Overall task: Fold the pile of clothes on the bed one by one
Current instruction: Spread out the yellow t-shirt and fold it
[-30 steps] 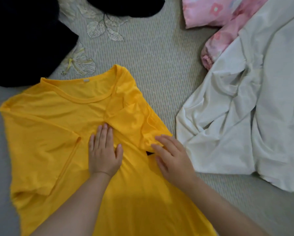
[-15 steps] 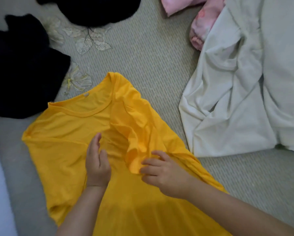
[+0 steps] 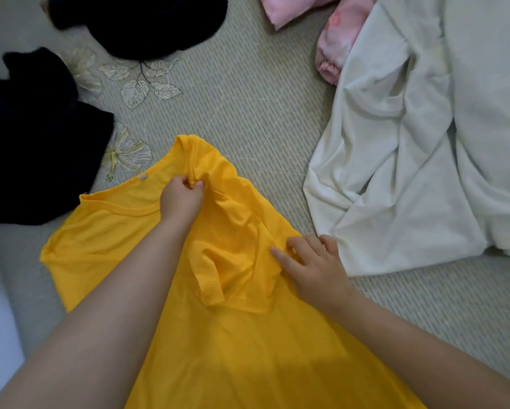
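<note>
A yellow T-shirt [image 3: 106,240] lies spread on the bed in front of me, neck hole away from me, its right sleeve folded in over the chest. My left hand [image 3: 181,197] pinches the fabric at the right shoulder beside the collar. Lower down, my right hand [image 3: 312,265] grips the shirt's right side edge, with the index finger stretched over the cloth.
A crumpled white garment [image 3: 410,172] lies to the right, partly over a pink floral one [image 3: 336,39]. Black clothes [image 3: 32,149] sit at the left, more black fabric [image 3: 147,22] at the top. The bed cover [image 3: 247,93] is grey-green with leaf prints.
My left hand has moved up from the chest to the right shoulder and closed on the fabric. The right hand has shifted outward to the side edge. The sleeve now lies flatter.
</note>
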The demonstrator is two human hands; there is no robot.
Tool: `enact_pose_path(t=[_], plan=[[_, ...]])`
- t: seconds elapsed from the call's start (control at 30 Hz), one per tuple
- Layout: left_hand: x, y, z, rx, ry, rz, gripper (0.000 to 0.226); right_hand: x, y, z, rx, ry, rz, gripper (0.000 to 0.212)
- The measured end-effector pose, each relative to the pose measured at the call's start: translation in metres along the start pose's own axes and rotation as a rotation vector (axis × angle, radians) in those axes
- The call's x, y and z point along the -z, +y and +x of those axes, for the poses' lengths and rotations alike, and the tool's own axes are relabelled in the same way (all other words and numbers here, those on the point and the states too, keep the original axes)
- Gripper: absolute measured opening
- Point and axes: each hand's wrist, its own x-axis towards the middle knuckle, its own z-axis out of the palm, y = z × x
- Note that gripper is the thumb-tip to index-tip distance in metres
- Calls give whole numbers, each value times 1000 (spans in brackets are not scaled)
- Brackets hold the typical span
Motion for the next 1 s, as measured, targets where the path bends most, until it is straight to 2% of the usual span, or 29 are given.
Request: enact_pose_path(t=[0.07, 0.13, 0.23, 0.3, 0.37, 0.4, 0.53, 0.63, 0.7, 0.8, 0.9, 1.0], plan=[[1, 11, 3, 14, 12, -18, 25, 2, 5, 1, -52, 79, 98, 24], [3, 20, 4, -9, 9, -168, 18, 7, 13, -1, -158, 140, 201, 27], [2, 38, 6, -133, -111, -480, 29, 14, 30, -7, -280, 143, 284, 27], [-2, 55, 8, -188, -151, -536, 24, 16, 39, -10, -331, 144, 279, 30], [-12, 68, 13, -170, -163, -591, 16, 15, 41, -14, -355, 138, 262, 40], [-17, 73, 17, -157, -170, -583, 27, 14, 40, -15, -364, 127, 245, 44], [-35, 80, 32, -230, -165, -444, 42, 13, 36, -14, -455, 70, 138, 29], [-32, 86, 36, -258, -65, -431, 51, 15, 35, -9, -501, 33, 110, 21], [-27, 84, 28, -272, 12, -367, 52, 14, 33, -11, -515, 17, 97, 22], [-25, 59, -3, -346, 82, -120, 45, 14, 29, -16, -468, 40, 93, 26], [-28, 23, -37, -336, 20, 199, 30, 10, 31, -16, -320, 69, 59, 26], [-31, 4, -55, -302, -37, 250, 19, 7, 39, -12, -205, 50, 113, 21]])
